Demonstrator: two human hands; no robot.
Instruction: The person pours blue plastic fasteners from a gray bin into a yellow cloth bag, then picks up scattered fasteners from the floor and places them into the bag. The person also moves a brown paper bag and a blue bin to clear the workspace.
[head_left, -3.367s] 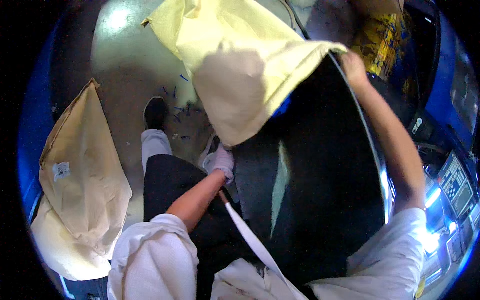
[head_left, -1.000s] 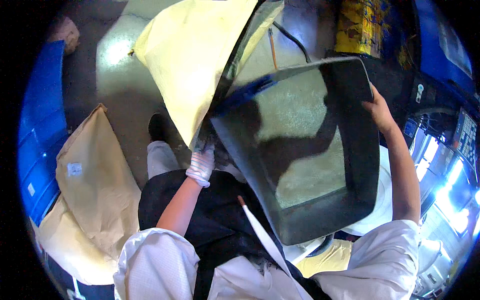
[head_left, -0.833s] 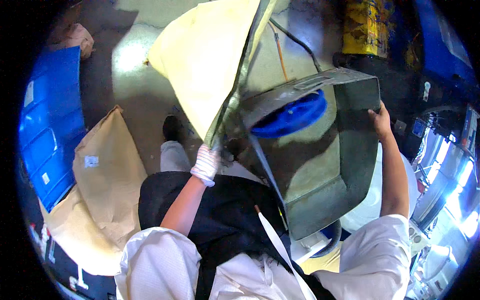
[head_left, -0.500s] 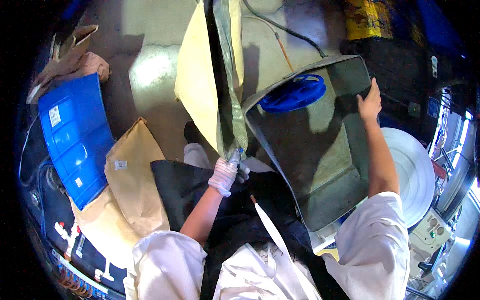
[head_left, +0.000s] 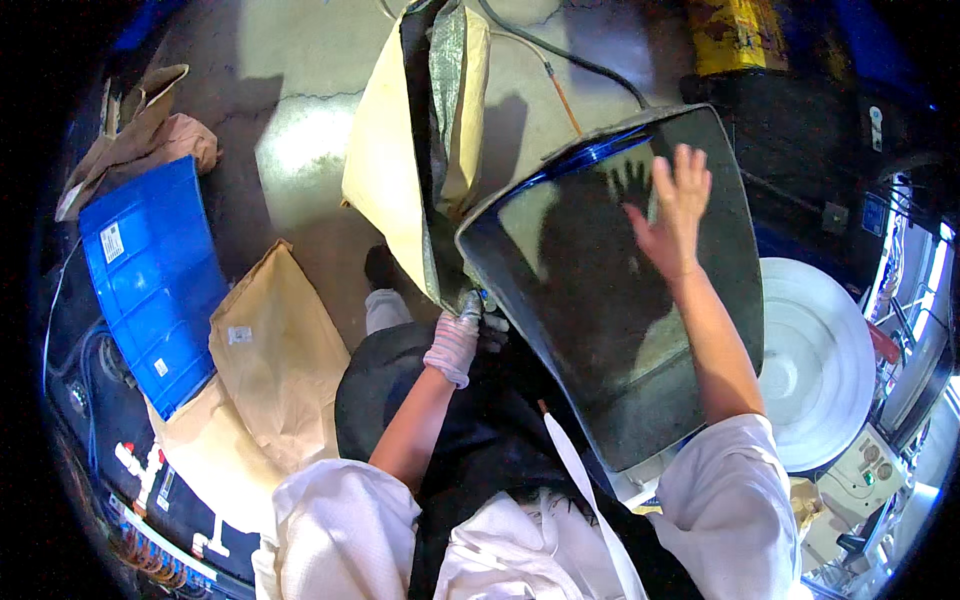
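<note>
- Concrete floor (head_left: 300,150), pale and cracked, spreads under everything in the head view, with a dark cable (head_left: 560,55) snaking across its top part.
- My left hand (head_left: 455,340), in a white glove, has its fingers curled tight around the lower corner of the big dark metal tray (head_left: 600,330), right where a yellowish paper sack (head_left: 385,170) hangs against the tray's left edge.
- My right hand (head_left: 672,215) is bare, fingers spread wide, palm near the tray's inner face; whether it actually touches I cannot tell. Its shadow falls on the tray just beside it.
- That tray is tilted up on edge in front of me, and I see nothing lying in it; a blue rim shows along its top edge.
- Left of me, flat brown paper sacks (head_left: 270,370) lie on the floor, and a blue plastic crate lid (head_left: 150,280) sits beside them.
- Right of the tray, a round white basin (head_left: 820,360) stands, partly hidden behind my right arm.
</note>
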